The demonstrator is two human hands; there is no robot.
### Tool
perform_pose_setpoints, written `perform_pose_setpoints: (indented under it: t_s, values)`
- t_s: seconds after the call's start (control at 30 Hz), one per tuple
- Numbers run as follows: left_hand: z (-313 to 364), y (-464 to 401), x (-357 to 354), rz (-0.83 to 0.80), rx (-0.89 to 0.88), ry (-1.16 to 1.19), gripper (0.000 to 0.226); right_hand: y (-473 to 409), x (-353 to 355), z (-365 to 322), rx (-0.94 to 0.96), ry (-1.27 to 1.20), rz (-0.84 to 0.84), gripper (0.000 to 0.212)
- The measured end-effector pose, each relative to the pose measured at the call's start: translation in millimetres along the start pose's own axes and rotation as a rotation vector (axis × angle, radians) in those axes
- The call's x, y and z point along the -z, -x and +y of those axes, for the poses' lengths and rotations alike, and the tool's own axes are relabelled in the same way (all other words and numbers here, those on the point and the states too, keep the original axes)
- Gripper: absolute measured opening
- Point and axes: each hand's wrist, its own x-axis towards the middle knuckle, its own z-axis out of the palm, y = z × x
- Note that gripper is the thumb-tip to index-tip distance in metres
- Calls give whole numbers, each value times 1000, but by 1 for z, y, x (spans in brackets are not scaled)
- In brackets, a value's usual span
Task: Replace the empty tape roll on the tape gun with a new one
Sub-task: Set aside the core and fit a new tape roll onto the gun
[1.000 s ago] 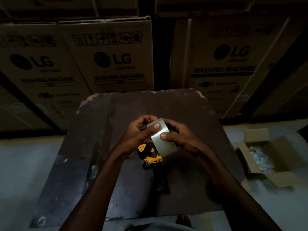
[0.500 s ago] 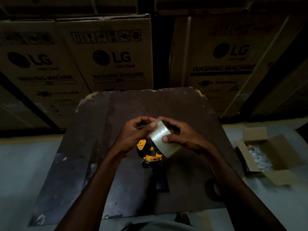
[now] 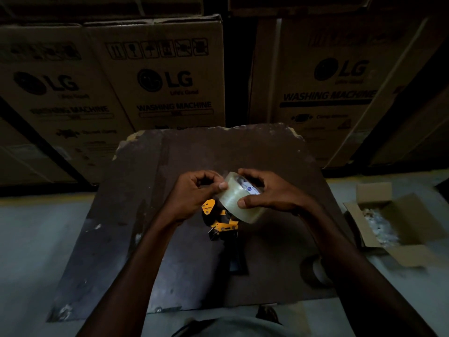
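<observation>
Two hands meet above the middle of one dark worktop (image 3: 150, 215). The right hand (image 3: 272, 193) grips one clear tape roll (image 3: 237, 199), thumb on its near face and fingers curled over its far rim; the roll is held up off the worktop, tilted, with a printed core label showing at its upper side. The left hand (image 3: 194, 193) sits at the roll's 9 o'clock, thumb tip pressed on the tape surface and fingers curled, apparently pinching the tape's loose end, though the dim light hides it. One yellow and black tape gun (image 3: 220, 223) lies on the worktop just below the roll, at its 6 o'clock, its dark handle pointing toward the person. One second roll (image 3: 315, 271), possibly the spent one, lies on the worktop at 4 o'clock from the gun, partly behind the right forearm.

On the floor at 3 o'clock stands one open carton (image 3: 374, 195) holding pale crumpled bits. At 12 o'clock stand three large printed boxes (image 3: 170, 81) marked LG Washing Machine.
</observation>
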Motion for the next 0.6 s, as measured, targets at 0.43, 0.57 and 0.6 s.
perform_pose_setpoints:
  t_s: [0.43,0.57,0.6]
  values:
    - [-11,12,5,88,89,209,8,5,23,-7,62,-76,-57,94]
    - [-9,15,8,23,87,290,19,5,28,-7,83,-79,-120,97]
    - [-8,16,10,16,88,314,23,5,29,-7,89,-94,-136,96]
